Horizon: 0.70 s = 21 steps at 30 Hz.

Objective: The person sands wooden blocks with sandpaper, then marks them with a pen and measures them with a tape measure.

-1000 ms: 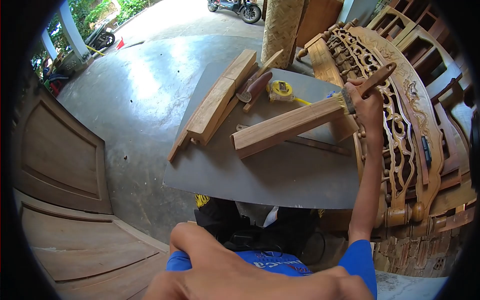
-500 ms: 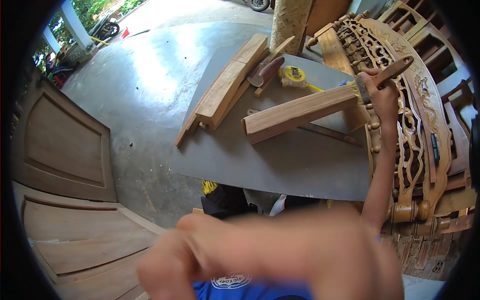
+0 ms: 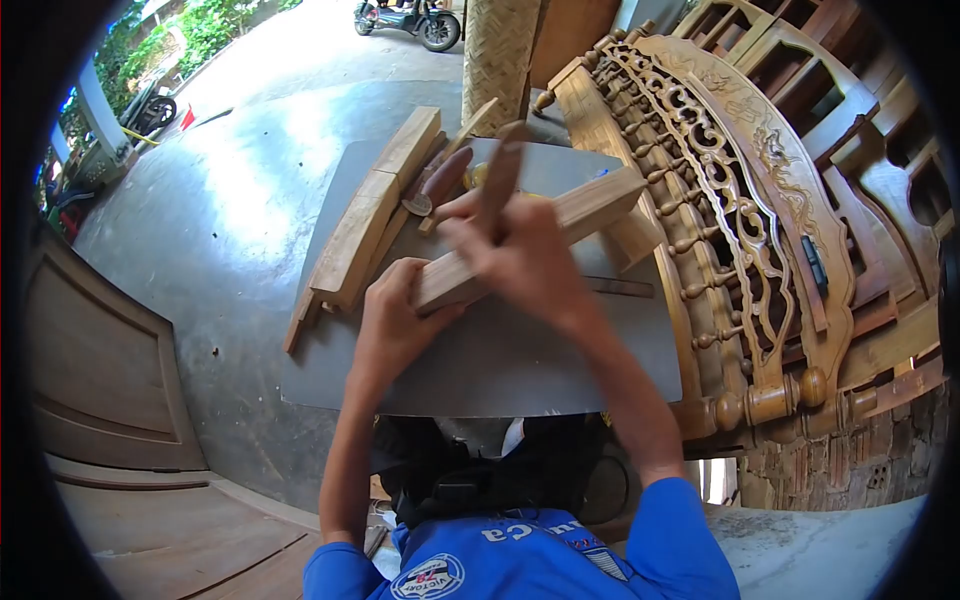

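My left hand (image 3: 392, 315) is closed around the near end of a squared wooden beam (image 3: 600, 205), which lies slanted over a grey tabletop (image 3: 520, 375). Above the beam, my right hand (image 3: 525, 255) grips a paintbrush (image 3: 502, 175) by its wooden handle; motion blurs this hand, and the bristles are hidden behind it. A yellow tape measure (image 3: 478, 176) is mostly covered by the brush and hand. Left of it lies a tool with a dark wooden handle (image 3: 447, 175). A thin flat strip (image 3: 620, 287) shows beneath the beam.
Further wooden beams (image 3: 365, 225) lie along the table's left side. A carved wooden bed panel (image 3: 720, 180) stands close on the right, with a dark marker-like object (image 3: 814, 265) on it. Panelled wooden doors (image 3: 105, 360) are at left. A woven post (image 3: 497, 65) rises behind the table.
My left hand has come down from in front of the camera onto the beam's near end. The right hand with the brush has moved from the beam's far end toward the near end.
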Available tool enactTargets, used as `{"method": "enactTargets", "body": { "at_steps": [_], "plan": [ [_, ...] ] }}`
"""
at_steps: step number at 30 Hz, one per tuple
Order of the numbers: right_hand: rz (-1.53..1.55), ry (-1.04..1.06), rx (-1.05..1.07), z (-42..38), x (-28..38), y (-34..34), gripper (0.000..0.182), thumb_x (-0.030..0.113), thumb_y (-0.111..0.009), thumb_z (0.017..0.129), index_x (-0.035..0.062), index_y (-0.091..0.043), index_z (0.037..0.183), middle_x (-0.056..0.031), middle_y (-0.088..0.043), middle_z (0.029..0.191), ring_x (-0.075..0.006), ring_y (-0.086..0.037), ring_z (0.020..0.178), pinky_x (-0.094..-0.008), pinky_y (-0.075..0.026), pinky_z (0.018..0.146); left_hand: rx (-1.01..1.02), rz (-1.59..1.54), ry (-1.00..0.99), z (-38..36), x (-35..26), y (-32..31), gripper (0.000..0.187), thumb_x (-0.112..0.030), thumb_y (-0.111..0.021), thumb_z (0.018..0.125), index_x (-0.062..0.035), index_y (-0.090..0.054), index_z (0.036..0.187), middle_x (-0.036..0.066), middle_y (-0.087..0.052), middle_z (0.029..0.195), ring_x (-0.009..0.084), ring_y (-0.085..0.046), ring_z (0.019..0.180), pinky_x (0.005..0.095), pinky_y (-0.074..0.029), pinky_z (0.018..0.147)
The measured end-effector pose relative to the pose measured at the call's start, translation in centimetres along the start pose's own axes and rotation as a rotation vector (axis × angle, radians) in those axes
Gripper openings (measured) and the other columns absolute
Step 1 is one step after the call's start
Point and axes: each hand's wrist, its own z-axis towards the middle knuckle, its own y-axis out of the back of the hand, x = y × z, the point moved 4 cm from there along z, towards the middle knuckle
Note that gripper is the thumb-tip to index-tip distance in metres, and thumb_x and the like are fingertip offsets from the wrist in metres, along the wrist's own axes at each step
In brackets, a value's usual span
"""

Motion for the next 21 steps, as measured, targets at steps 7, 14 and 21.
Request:
{"method": "enactTargets", "body": {
  "at_steps": [7,14,21],
  "plan": [
    [-0.287,-0.288,-0.352,2.1,-6.1,11.7,0.018,0.016,-0.059,0.082,0.0010,-0.068,0.083,-0.0072,-0.064,0.062,-0.0121,-0.062,0.056,-0.0251,-0.047,0.050,0.088,-0.314,0.165,-1.1,1.0,0.8,0.045,-0.011,-0.078,0.064,0.0005,-0.055,0.102,0.006,-0.061,0.093,0.0109,-0.055,0.090,0.0256,-0.042,0.083],
    [-0.152,0.052,-0.308,3.0,-3.9,7.7,0.014,0.013,-0.062,0.079,0.0003,-0.067,0.082,-0.0111,-0.065,0.068,-0.0138,-0.063,0.063,-0.0267,-0.048,0.059,0.096,-0.401,0.199,-1.1,1.6,0.6,0.044,-0.009,-0.076,0.064,0.0017,-0.060,0.103,0.006,-0.065,0.093,0.0101,-0.058,0.088,0.0250,-0.045,0.082],
    [-0.252,-0.248,-0.002,4.3,-3.2,8.4,0.021,0.020,-0.062,0.075,-0.0004,-0.065,0.077,-0.0121,-0.062,0.064,-0.0198,-0.062,0.062,-0.0306,-0.048,0.063,0.103,-0.413,0.166,-1.0,1.3,0.7,0.043,-0.007,-0.075,0.064,0.0013,-0.061,0.103,0.006,-0.066,0.092,0.0092,-0.059,0.086,0.0249,-0.045,0.081]
  ]
}}
